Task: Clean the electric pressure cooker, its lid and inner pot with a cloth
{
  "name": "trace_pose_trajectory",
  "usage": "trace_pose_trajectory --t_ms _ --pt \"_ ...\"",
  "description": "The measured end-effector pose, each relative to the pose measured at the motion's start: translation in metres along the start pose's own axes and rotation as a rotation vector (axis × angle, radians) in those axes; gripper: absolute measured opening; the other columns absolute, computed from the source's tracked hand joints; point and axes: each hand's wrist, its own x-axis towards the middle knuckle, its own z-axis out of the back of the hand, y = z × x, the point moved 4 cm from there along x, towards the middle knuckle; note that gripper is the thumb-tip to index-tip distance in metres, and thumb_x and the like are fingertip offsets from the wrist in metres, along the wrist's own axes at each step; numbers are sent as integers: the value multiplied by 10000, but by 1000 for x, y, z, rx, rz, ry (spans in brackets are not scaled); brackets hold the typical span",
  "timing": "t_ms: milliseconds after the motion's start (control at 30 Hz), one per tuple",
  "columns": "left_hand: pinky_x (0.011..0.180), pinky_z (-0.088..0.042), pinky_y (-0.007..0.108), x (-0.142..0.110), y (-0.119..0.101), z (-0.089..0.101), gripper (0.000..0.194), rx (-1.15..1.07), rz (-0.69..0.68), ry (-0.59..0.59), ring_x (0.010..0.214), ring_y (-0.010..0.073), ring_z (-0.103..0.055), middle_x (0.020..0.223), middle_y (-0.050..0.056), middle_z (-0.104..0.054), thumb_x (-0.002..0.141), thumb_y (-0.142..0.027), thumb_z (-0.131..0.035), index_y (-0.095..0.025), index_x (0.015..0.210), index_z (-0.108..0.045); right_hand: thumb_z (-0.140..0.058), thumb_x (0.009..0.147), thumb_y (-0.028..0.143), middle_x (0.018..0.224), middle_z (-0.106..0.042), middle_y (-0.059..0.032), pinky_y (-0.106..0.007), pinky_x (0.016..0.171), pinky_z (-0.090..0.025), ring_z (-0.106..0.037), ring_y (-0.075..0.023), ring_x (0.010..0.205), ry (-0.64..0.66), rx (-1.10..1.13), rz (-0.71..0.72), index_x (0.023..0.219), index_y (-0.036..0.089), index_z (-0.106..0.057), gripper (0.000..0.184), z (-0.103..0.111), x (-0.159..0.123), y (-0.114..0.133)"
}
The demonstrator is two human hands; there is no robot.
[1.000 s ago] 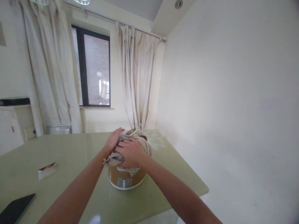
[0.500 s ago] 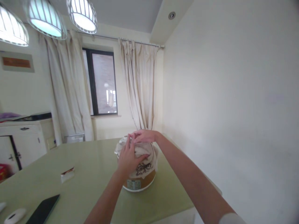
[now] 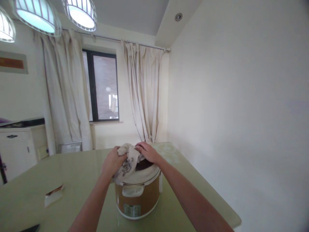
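Observation:
A tan rice cooker [image 3: 137, 196] with a cream lid stands on the pale green table [image 3: 79, 180]. A cream cloth with a dark print [image 3: 127, 160] is bunched on the left part of the lid. My left hand [image 3: 112, 163] is closed on the cloth's left side. My right hand [image 3: 147, 151] lies on the lid's far side with its fingers pressed on the cloth's upper edge. Part of the brown lid top shows between my hands.
A small white and brown packet [image 3: 53, 195] lies on the table at left, and a dark flat device [image 3: 30, 228] shows at the bottom edge. A white cabinet [image 3: 16, 145] stands at far left. Curtains [image 3: 145, 96] frame a window; the wall is close on the right.
The cloth, spread over the cooker before, is now gathered toward the left, baring the lid and the front of the cooker. Both hands have moved to the lid's top.

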Motion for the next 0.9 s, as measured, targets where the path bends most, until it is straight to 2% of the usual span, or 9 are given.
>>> trace_pose_trajectory --t_ms 100,200,333,433,533,600,667,767,900 --pt "1014 -537 475 17 9 1 795 -240 6 21 1185 366 -708 1313 140 -760 730 -490 -579 -211 1474 -576 -508 1098 413 1217 -724 -86 -356 1064 -455 -647 -216 1175 -8 -65 -9 1197 225 -706 291 -2 1 1" --pt "1050 -547 457 6 12 5 663 -384 -50 72 1147 321 -713 1250 52 -794 699 -493 -601 -272 1318 -686 -526 1092 448 1229 -723 -84 -367 1066 -448 -640 -225 1183 -1 -115 -24 1213 238 -695 295 -5 2 1" --pt "1036 -570 476 -50 13 8 518 -402 -7 -11 1103 326 -727 1212 79 -796 724 -487 -619 -284 1190 -723 -517 1096 465 1298 -710 -81 -363 1093 -441 -634 -216 1234 9 -89 -35 1289 252 -689 335 -4 0 3" --pt "1171 -491 496 -103 -4 -1 520 -318 -53 -54 1335 341 -633 1455 72 -682 777 -520 -653 -310 1252 -686 -500 1105 435 1347 -697 -72 -360 1134 -420 -620 -202 1278 17 -67 -15 1327 265 -693 340 -3 -1 7" --pt "1249 -406 527 -126 -30 -12 474 -126 -139 -81 1480 354 -499 1554 67 -601 796 -579 -712 -315 1189 -683 -494 1107 432 1310 -711 -66 -349 1137 -420 -629 -195 1261 41 -45 11 1297 253 -717 344 -2 -1 8" --pt "1236 -412 529 -116 -39 -14 482 -71 -164 -85 1467 359 -510 1512 85 -633 807 -583 -712 -307 1199 -670 -472 1113 446 1303 -716 -67 -349 1139 -425 -630 -196 1262 58 -15 20 1277 240 -726 366 -2 1 6" --pt "1137 -497 506 -91 -35 -10 477 -77 -121 -62 1336 350 -628 1372 94 -720 847 -559 -666 -297 1245 -652 -412 1129 454 1309 -721 -63 -359 1158 -417 -615 -199 1294 75 19 20 1266 243 -732 407 -3 2 4" --pt "960 -575 451 -44 -9 -1 423 -90 12 -51 1103 324 -744 1156 75 -794 882 -461 -591 -286 1260 -662 -319 1145 477 1314 -724 -52 -369 1190 -395 -602 -200 1325 73 44 -24 1245 258 -745 489 -4 3 -1" --pt "1034 -565 396 3 30 0 552 -169 24 -97 1195 281 -725 1300 89 -773 842 -328 -575 -239 1381 -648 -321 1140 525 1333 -715 -55 -375 1196 -392 -618 -207 1314 38 29 -61 1250 260 -750 517 -5 2 -4"
